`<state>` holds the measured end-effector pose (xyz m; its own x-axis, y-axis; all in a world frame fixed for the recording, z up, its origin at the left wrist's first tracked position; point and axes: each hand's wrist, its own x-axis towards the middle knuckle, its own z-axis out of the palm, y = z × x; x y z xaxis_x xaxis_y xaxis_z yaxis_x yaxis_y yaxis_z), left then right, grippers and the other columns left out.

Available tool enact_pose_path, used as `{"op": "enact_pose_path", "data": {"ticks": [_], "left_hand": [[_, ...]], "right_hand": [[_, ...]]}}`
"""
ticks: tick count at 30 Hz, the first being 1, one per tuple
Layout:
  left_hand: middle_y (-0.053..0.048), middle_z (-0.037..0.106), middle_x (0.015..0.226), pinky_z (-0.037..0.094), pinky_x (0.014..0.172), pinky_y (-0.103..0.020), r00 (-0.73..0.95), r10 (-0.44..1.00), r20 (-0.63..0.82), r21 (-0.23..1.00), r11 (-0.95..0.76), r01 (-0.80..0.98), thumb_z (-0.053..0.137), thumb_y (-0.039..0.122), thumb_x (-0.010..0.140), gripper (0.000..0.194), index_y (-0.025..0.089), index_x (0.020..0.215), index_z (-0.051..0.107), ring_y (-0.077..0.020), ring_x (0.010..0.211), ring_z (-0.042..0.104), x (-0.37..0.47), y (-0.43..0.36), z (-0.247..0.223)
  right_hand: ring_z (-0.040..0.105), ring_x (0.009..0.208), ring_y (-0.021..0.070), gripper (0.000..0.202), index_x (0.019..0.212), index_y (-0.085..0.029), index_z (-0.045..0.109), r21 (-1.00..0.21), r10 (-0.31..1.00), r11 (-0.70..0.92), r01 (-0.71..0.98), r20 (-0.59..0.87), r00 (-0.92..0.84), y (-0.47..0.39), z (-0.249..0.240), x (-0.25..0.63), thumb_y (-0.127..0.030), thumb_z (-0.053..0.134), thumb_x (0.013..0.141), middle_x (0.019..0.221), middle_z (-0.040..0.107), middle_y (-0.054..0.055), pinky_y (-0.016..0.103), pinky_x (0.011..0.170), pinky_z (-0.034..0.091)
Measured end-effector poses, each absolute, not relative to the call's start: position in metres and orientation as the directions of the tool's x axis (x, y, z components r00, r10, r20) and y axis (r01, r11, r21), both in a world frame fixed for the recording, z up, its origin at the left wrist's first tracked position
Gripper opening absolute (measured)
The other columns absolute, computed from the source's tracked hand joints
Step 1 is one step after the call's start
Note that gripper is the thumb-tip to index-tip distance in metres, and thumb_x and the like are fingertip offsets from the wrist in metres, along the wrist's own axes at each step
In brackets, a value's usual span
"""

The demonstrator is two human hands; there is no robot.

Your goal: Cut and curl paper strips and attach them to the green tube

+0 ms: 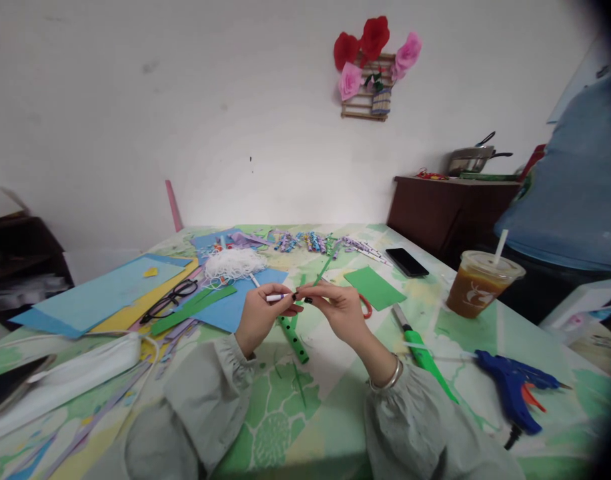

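Observation:
My left hand point(263, 315) pinches a thin white stick point(274, 298) with a purple mark near its tip. The fingertips of my right hand point(341, 310) are pressed together right beside it, on what looks like the lower end of a narrow green paper strip point(327, 265) that rises behind them. Just below both hands, a green paper tube with dark dots point(294, 341) lies on the tablecloth. Behind my right wrist, orange-red scissor handles point(366, 307) show in part, and a green paper sheet point(374, 287) lies flat beyond.
A green-handled cutter point(425, 357) and a blue glue gun point(510, 387) lie to the right, near an iced drink point(484, 283) and a black phone point(407, 262). Coloured paper point(110, 293), glasses point(170, 300) and white string point(233, 265) spread left. Small curled paper pieces point(310, 241) line the back.

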<state>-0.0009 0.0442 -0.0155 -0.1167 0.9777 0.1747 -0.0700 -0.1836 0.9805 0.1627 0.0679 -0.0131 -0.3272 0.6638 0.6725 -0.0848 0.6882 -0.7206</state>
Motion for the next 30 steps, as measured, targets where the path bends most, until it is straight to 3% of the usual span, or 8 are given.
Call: {"op": "enact_pose_path", "data": {"ticks": [2, 6, 8, 11, 14, 19, 24, 30], "left_hand": [[-0.005, 0.071, 0.063, 0.057, 0.057, -0.028, -0.124, 0.978, 0.169, 0.979, -0.181, -0.095, 0.077, 0.039, 0.061, 0.035, 0.012, 0.076, 0.061, -0.0207, 0.059, 0.071, -0.001, 0.044, -0.016], [-0.007, 0.072, 0.064, 0.057, 0.060, -0.029, -0.158, 0.978, 0.137, 0.978, -0.159, -0.133, 0.078, 0.037, 0.060, 0.034, 0.011, 0.076, 0.062, -0.0209, 0.060, 0.071, 0.000, 0.046, -0.017], [-0.008, 0.073, 0.064, 0.057, 0.062, -0.030, -0.203, 0.972, 0.116, 0.975, -0.150, -0.161, 0.079, 0.036, 0.058, 0.035, 0.011, 0.076, 0.063, -0.0207, 0.061, 0.071, 0.000, 0.047, -0.018], [-0.007, 0.072, 0.061, 0.056, 0.060, -0.028, -0.258, 0.961, 0.102, 0.968, -0.156, -0.195, 0.080, 0.034, 0.055, 0.034, 0.011, 0.074, 0.064, -0.0179, 0.056, 0.069, 0.000, 0.048, -0.019], [-0.005, 0.071, 0.058, 0.053, 0.054, -0.023, -0.278, 0.953, 0.120, 0.965, -0.178, -0.194, 0.081, 0.033, 0.054, 0.032, 0.010, 0.071, 0.064, -0.0144, 0.052, 0.066, -0.002, 0.050, -0.019], [0.000, 0.064, 0.050, 0.032, 0.037, -0.015, -0.338, 0.925, 0.173, 0.948, -0.250, -0.198, 0.079, 0.033, 0.058, 0.029, 0.011, 0.070, 0.064, -0.0040, 0.037, 0.046, -0.007, 0.053, -0.018], [0.005, 0.053, 0.040, 0.027, 0.038, -0.016, -0.380, 0.905, 0.191, 0.927, -0.293, -0.232, 0.079, 0.033, 0.056, 0.029, 0.012, 0.067, 0.063, -0.0038, 0.037, 0.039, -0.008, 0.056, -0.021], [-0.003, 0.066, 0.056, 0.033, 0.043, -0.018, -0.398, 0.898, 0.187, 0.916, -0.306, -0.260, 0.078, 0.033, 0.058, 0.029, 0.011, 0.071, 0.063, -0.0075, 0.045, 0.052, -0.005, 0.058, -0.024]], "right_hand": [[0.068, 0.087, 0.0193, 0.028, 0.108, -0.024, 0.067, -0.737, 0.679, 0.667, -0.108, 0.662, -0.317, 0.067, -0.013, 0.162, -0.017, 0.060, 0.081, 0.087, 0.074, 0.004, 0.036, 0.086, 0.050], [0.066, 0.093, 0.0198, 0.070, 0.142, -0.025, 0.031, -0.748, 0.700, 0.656, -0.101, 0.653, -0.288, 0.065, -0.013, 0.160, -0.017, 0.064, 0.080, 0.082, 0.073, 0.002, 0.039, 0.091, 0.047], [0.064, 0.094, 0.0202, 0.061, 0.136, -0.026, 0.042, -0.714, 0.682, 0.700, -0.015, 0.675, -0.280, 0.065, -0.013, 0.160, -0.017, 0.064, 0.080, 0.083, 0.070, 0.003, 0.037, 0.086, 0.049], [0.061, 0.084, 0.0189, 0.024, 0.101, -0.026, 0.070, -0.575, 0.577, 0.809, 0.124, 0.737, -0.351, 0.068, -0.015, 0.161, -0.016, 0.061, 0.082, 0.079, 0.068, 0.004, 0.031, 0.073, 0.050], [0.059, 0.073, 0.0162, 0.022, 0.087, -0.026, 0.074, -0.455, 0.442, 0.886, 0.090, 0.770, -0.461, 0.071, -0.016, 0.161, -0.013, 0.056, 0.085, 0.080, 0.072, 0.004, 0.031, 0.071, 0.049], [0.046, 0.098, 0.0237, 0.018, 0.078, -0.028, 0.076, -0.289, 0.372, 0.923, 0.255, 0.838, -0.398, 0.074, -0.015, 0.161, -0.014, 0.065, 0.079, 0.117, 0.066, 0.003, 0.043, 0.088, 0.041], [0.043, 0.097, 0.0251, 0.020, 0.073, -0.029, 0.077, -0.318, 0.461, 0.861, 0.397, 0.817, -0.345, 0.073, -0.017, 0.160, -0.011, 0.068, 0.076, 0.108, 0.066, 0.005, 0.043, 0.084, 0.041], [0.049, 0.088, 0.0228, 0.021, 0.076, -0.029, 0.077, -0.426, 0.539, 0.823, 0.376, 0.796, -0.276, 0.074, -0.022, 0.158, -0.013, 0.063, 0.079, 0.096, 0.058, 0.010, 0.037, 0.071, 0.044]]}}
